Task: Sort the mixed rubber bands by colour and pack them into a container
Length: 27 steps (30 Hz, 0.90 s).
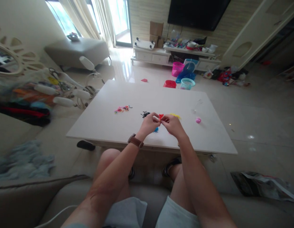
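Note:
Over the white table, my left hand and my right hand meet with their fingertips pinched together. What they pinch is too small to make out. Just behind the fingertips lies a pile of small red pieces. A pile of thin black pieces sits beside my left hand, and yellow pieces lie just beyond my right hand, partly hidden by it. Small blue pieces show below the hands. Farther left is a pile of mixed-colour pieces.
On the right of the white table are a round pink object and a clear plastic item. Baskets, among them a light-blue one, and a red stool-like object stand past the far edge. A lamp with white shades is at left.

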Motion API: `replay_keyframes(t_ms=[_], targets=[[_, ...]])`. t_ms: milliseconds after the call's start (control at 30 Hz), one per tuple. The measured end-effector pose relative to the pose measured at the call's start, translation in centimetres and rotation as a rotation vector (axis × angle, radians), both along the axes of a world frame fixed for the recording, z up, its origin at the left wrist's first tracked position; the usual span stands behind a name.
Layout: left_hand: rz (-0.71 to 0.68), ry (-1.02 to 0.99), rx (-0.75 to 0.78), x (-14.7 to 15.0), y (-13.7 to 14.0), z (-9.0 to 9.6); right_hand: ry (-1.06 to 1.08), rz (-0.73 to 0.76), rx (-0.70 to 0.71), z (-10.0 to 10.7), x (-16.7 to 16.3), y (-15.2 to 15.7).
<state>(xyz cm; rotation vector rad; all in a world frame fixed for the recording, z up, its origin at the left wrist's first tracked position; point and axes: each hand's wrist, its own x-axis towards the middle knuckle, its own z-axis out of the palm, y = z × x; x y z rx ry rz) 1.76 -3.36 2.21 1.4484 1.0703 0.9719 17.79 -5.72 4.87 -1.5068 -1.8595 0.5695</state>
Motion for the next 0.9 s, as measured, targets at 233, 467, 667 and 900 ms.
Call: replay_keyframes(t_ms=[233, 467, 667, 900], targets=[[-0.035, -0.071, -0.047, 1.0, -0.6, -0.3, -0.041, -0.076, 0.000, -0.8, 0.6, -0.9], [-0.074, -0.080, -0.081, 1.2, 1.0, -2.7, 0.124, -0.117, -0.055, -3.9, 1.2, 0.4], [-0.106, -0.187, -0.231, 1.8, 2.7, -3.0, 0.300, -0.148, -0.163, -4.6, 2.0, 2.4], [-0.101, -0.201, -0.312, 1.4, 3.5, -3.1, 0.498, -0.160, -0.292, -5.8, 1.6, 3.6]])
